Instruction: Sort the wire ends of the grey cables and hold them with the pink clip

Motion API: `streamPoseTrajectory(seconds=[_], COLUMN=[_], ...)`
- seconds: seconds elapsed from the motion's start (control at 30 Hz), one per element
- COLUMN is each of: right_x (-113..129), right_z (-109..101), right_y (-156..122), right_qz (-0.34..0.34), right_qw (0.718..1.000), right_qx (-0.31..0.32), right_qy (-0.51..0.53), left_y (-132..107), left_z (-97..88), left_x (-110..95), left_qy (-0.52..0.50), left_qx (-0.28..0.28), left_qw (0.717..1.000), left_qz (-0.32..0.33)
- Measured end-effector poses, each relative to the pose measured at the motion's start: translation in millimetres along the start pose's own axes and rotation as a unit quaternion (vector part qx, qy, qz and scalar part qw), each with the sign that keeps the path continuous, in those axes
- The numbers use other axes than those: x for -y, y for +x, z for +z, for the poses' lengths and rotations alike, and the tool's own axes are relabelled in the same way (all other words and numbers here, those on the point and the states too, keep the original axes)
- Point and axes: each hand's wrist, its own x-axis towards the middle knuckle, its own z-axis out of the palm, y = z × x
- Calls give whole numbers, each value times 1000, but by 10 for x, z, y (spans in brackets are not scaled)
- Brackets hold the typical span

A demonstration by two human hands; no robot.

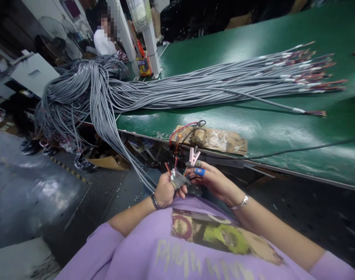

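Well, the thin colored wires were near the middle of the frame, just below the edge of the green counter. The left hand had its fingers curled shut around them, and the wire tips poked up out of the top. The right hand was just beside them, with its fingers bent in close together. I could not tell if those fingers pinched a wire. One of them wore a blue band. A pink clip stood just above the right fingers, but I could not tell if they touched it.

A bit higher, an old wooden block lay on the counter, with a red and black cord near its left end. Behind it, a big bunch of gray cables ran across the counter to the upper right. At the left, many cables hung down over the edge. In the upper left, a person in white was near a fan.
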Motion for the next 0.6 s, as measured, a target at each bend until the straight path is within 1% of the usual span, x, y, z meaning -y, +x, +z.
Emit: streamPoseTrajectory(seconds=[0.1,0.23,0.43,0.6], right_x=[80,91,73,25], right_z=[26,54,111,120], right_y=[30,62,47,38], right_qz=[1,-20,-13,-19], right_qw=[999,998,997,997], right_qx=[17,16,17,11], right_qy=[-29,-61,-69,-79], left_y=[-6,8,-1,-15], left_z=[-6,-30,-31,-19], left_x=[8,41,29,11], left_qy=[22,58,89,89], left_qx=[33,57,70,79], left_qw=[999,997,993,992], left_qz=[-3,-6,-31,-43])
